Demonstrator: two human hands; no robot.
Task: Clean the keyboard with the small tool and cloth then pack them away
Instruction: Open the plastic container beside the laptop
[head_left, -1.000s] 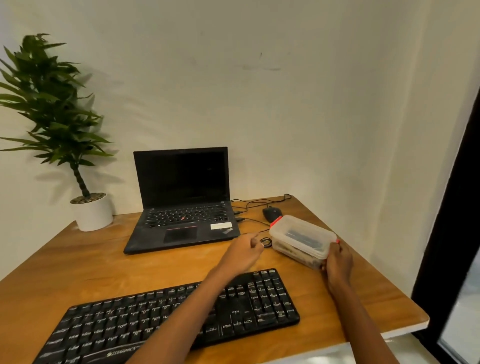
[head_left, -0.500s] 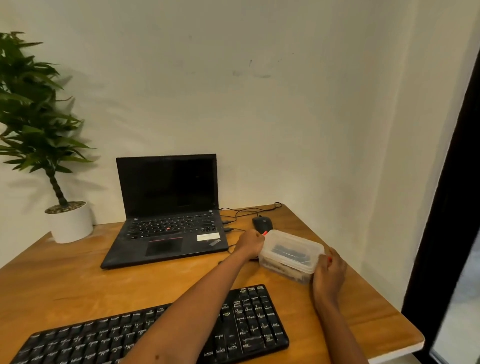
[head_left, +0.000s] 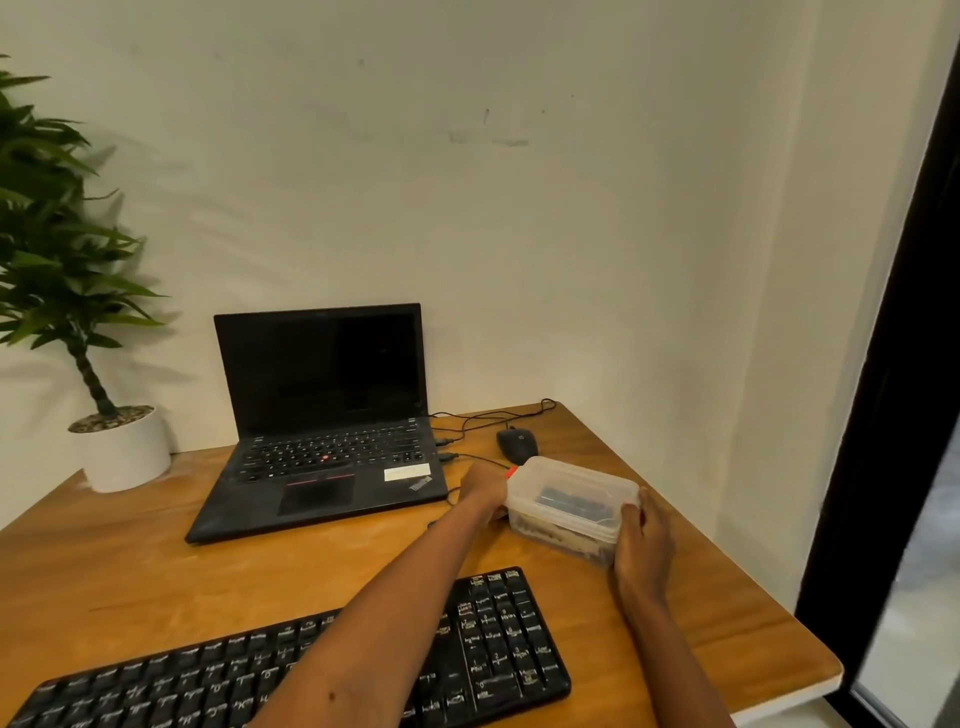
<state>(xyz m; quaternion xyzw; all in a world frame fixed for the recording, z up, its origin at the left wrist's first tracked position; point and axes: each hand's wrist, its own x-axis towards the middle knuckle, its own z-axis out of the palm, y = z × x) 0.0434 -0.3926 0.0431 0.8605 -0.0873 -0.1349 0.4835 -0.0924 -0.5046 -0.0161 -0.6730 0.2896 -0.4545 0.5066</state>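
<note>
- Head view: the keyboard (head_left: 498, 639), black with white legends, lay along the near edge of the tabletop (head_left: 156, 566), its left end cut off by the frame.
- The left forearm crossed above the right half of the keyboard.
- A clear plastic container (head_left: 571, 501) with its lid on and a red tab at its far-left corner sat on the tabletop near the right edge, beyond the right end of the keyboard and apart from it.
- Dark contents showed through the lid and wall; they could not be identified.
- The left hand (head_left: 485, 493) gripped the left end of the container, fingers curled against it just below the red tab.
- The right hand (head_left: 644, 543) gripped the near-right corner, thumb on the lid rim.
- A black mouse (head_left: 517, 444) sat just behind the container, toward the far-right corner.
- An open laptop (head_left: 322, 415) with a dark screen stood at the far edge, cables plugged into its right side.
- A potted plant (head_left: 124, 452) stood at the far-left corner.
</note>
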